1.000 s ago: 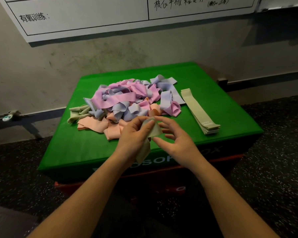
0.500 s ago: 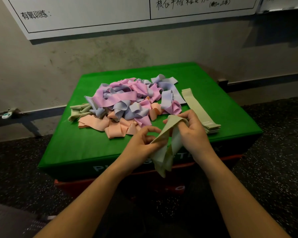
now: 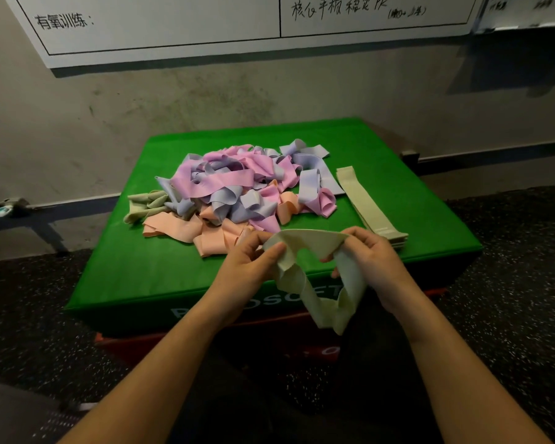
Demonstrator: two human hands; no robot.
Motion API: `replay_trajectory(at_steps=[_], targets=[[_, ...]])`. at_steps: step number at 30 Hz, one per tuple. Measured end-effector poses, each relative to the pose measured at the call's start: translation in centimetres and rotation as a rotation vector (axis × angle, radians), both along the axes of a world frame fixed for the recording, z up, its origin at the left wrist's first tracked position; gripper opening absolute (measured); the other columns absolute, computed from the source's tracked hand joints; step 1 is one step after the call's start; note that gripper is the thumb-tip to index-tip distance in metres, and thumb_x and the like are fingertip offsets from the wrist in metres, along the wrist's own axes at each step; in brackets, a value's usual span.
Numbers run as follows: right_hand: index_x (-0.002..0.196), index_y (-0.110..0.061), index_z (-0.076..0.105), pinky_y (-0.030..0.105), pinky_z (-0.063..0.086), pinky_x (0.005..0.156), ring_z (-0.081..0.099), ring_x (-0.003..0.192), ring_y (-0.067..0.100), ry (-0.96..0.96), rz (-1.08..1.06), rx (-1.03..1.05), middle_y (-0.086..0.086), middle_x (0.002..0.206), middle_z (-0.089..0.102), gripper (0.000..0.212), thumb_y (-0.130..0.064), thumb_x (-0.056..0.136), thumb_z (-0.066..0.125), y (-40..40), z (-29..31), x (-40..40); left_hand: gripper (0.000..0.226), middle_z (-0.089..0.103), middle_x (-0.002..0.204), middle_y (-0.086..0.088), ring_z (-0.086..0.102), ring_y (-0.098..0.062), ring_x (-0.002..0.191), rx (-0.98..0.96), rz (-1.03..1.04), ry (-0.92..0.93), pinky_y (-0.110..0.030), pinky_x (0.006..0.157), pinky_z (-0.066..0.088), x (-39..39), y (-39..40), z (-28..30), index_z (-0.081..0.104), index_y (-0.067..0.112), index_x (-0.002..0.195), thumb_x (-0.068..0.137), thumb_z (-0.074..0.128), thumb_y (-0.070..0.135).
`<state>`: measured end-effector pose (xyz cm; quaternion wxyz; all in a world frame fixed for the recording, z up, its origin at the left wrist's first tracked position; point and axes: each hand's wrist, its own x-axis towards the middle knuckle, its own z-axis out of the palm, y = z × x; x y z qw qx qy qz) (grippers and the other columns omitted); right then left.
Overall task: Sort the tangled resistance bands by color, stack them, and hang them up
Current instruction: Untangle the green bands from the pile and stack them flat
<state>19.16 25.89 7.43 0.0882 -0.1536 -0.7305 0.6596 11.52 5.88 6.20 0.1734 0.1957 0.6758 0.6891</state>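
A tangled heap of pink, lilac and peach resistance bands (image 3: pixel 237 193) lies on the green soft box (image 3: pixel 135 270). A few pale green bands (image 3: pixel 145 205) stick out at the heap's left edge. A flat stack of pale green bands (image 3: pixel 366 203) lies to the right of the heap. Over the box's front edge, my left hand (image 3: pixel 247 261) and my right hand (image 3: pixel 369 254) both grip one pale green band (image 3: pixel 311 245). Its top stretch is pulled between them, and the rest hangs down in a twisted loop.
The green box sits on a red box (image 3: pixel 205 341) against a grey wall. A whiteboard (image 3: pixel 205 24) with handwriting hangs above. Dark speckled rubber floor (image 3: pixel 510 315) surrounds the boxes. A small fitting (image 3: pixel 4 209) sits on the baseboard at far left.
My hands have drawn apart, spreading the pale green band from a bunched wad into an open hanging loop. My right hand moved right, toward the green stack.
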Motion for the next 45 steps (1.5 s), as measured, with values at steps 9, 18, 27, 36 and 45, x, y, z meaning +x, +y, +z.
replay_trajectory(at_steps=[9, 18, 27, 36, 45], targets=[[0.101, -0.018, 0.06, 0.022, 0.05, 0.079, 0.067, 0.083, 0.011, -0.071, 0.193, 0.064, -0.007, 0.086, 0.072, 0.031, 0.008, 0.093, 0.044, -1.8, -1.2, -0.1, 0.007, 0.066, 0.097, -0.009, 0.064, -0.014, 0.082, -0.173, -0.053, 0.302, -0.031, 0.068, 0.052, -1.1, 0.1, 1.0, 0.056, 0.02, 0.1, 0.102, 0.05, 0.02], [0.116, -0.043, 0.059, 0.03, 0.058, 0.082, 0.065, 0.099, 0.011, 0.105, 0.223, 0.256, -0.008, 0.108, 0.065, 0.048, -0.053, 0.073, 0.08, -4.7, -0.9, -1.0, 0.006, 0.064, 0.093, -0.001, 0.062, -0.015, 0.088, -0.32, -0.106, 0.384, -0.034, 0.076, 0.053, -1.9, -0.3, 0.9, 0.059, 0.032, 0.096, 0.096, 0.056, 0.027], [0.092, -0.022, 0.071, 0.019, 0.049, 0.07, 0.06, 0.075, 0.004, 0.136, 0.174, 0.205, -0.011, 0.078, 0.068, 0.017, -0.012, 0.099, 0.058, -4.3, -0.3, -1.5, 0.029, 0.062, 0.107, -0.001, 0.067, -0.013, 0.094, -0.192, -0.078, 0.361, -0.031, 0.076, 0.058, -1.5, -0.8, 0.8, 0.049, 0.03, 0.112, 0.092, 0.068, 0.021], [0.117, 0.005, 0.061, 0.04, 0.048, 0.078, 0.062, 0.085, 0.023, 0.059, 0.074, -0.332, 0.014, 0.096, 0.066, 0.028, -0.011, 0.099, 0.046, -3.6, 0.5, -1.5, 0.022, 0.068, 0.103, 0.011, 0.069, -0.018, 0.098, -0.03, 0.012, 0.197, -0.032, 0.081, 0.058, 0.1, 0.9, -0.7, 0.066, 0.026, 0.113, 0.093, 0.067, 0.018], [0.09, -0.017, 0.055, 0.025, 0.047, 0.058, 0.058, 0.068, 0.014, 0.006, 0.031, -0.116, 0.0, 0.077, 0.062, 0.013, -0.009, 0.099, 0.05, -2.5, -0.2, -1.0, 0.02, 0.066, 0.097, -0.011, 0.066, -0.012, 0.08, -0.034, 0.158, 0.308, -0.024, 0.066, 0.053, 0.1, 1.5, -0.5, 0.066, 0.031, 0.092, 0.096, 0.062, 0.012]])
